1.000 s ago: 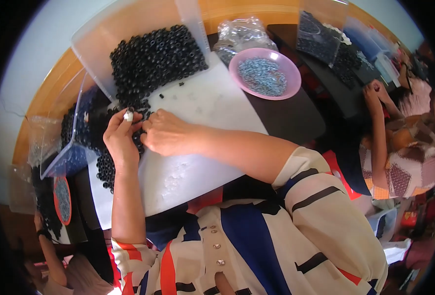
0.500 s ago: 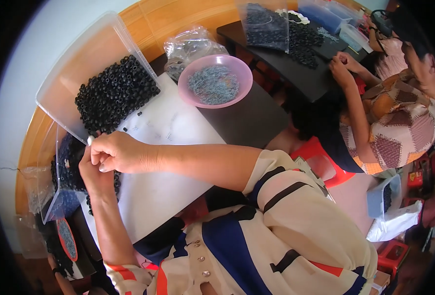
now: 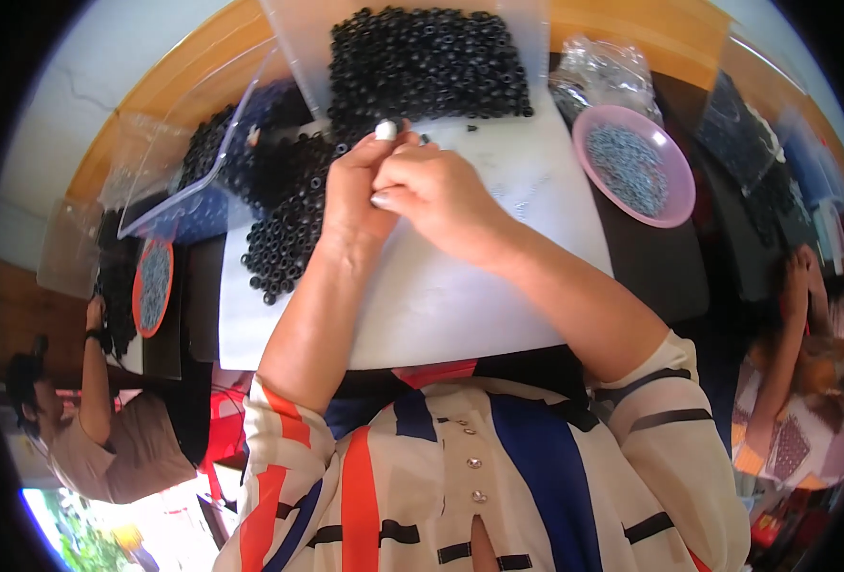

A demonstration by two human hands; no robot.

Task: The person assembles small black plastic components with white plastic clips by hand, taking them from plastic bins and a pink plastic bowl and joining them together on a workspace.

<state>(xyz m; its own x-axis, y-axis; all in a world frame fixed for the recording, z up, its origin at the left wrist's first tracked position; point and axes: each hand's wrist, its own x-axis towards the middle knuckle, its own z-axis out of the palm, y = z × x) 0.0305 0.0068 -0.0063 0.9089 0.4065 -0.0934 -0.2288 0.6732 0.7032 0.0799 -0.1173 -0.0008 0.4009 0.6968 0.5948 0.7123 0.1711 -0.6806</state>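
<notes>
My left hand (image 3: 357, 195) and my right hand (image 3: 433, 191) meet over a white sheet (image 3: 460, 296), fingertips pinched together on a small part that I cannot make out. Just beyond them lies a large heap of small black rings (image 3: 427, 62) on a clear plastic sheet. A second pile of black rings (image 3: 284, 234) spreads beside my left wrist. A pink bowl (image 3: 674, 195) holding small grey metal pieces (image 3: 629, 167) stands to the right of my right hand.
A clear plastic tray (image 3: 188, 205) with more black rings lies at the left. A crumpled clear bag (image 3: 605, 71) sits behind the pink bowl. One person works at the left by an orange dish (image 3: 152, 286), another at the right edge.
The view has swung, so the heap of rings and the pink bowl shifted right in the picture. My hands stay joined at the near edge of the black rings.
</notes>
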